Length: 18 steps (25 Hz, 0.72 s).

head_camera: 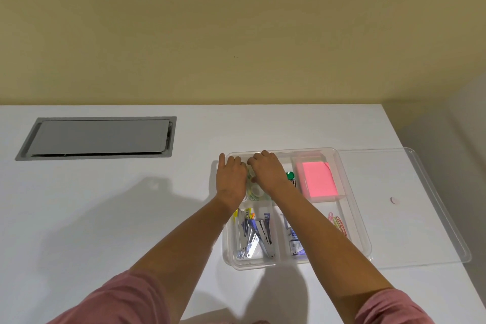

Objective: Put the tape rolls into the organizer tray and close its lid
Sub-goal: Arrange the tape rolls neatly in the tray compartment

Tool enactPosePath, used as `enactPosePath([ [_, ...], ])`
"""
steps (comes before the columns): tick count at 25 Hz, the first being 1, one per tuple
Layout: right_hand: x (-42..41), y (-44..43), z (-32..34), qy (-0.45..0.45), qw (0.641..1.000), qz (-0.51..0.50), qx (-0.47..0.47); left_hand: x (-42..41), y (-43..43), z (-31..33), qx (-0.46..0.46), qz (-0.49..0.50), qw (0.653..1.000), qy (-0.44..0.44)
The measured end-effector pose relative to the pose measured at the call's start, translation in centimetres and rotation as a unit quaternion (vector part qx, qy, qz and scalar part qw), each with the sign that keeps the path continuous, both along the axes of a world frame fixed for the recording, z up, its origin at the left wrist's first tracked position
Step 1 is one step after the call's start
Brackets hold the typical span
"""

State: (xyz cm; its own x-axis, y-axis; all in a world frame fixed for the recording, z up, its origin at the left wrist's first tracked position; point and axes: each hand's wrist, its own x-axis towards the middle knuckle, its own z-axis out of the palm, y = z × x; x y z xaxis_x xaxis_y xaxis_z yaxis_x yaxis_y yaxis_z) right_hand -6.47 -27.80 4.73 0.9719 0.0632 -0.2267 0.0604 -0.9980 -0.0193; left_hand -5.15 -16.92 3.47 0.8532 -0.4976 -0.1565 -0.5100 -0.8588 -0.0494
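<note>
Both hands, left hand and right hand, over tray far-left compartment. Tape rolls inside (light, rigid, slick; pinch by rim). Finger grip hidden. Lid lies right, unclosed.

Your white desk carries 1 clear organizer tray, its lid beside it, touching.

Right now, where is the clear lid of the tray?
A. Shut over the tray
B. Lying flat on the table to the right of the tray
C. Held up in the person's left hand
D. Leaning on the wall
B: the lid lies flat on the table, right of the open tray.
</note>
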Motion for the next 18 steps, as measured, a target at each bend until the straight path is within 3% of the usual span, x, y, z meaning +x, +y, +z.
enactPosePath([
  [9, -1.6, -0.5, 0.3, -0.024, 0.993, -0.010, 0.118, -0.7, 1.0, 0.3, -0.018, -0.014, 1.000, 0.001],
  [18, -3.2, -0.5, 0.5, 0.009, 0.994, 0.008, 0.107, -1.7, 1.7, 0.7, 0.012, -0.036, 0.999, -0.001],
])
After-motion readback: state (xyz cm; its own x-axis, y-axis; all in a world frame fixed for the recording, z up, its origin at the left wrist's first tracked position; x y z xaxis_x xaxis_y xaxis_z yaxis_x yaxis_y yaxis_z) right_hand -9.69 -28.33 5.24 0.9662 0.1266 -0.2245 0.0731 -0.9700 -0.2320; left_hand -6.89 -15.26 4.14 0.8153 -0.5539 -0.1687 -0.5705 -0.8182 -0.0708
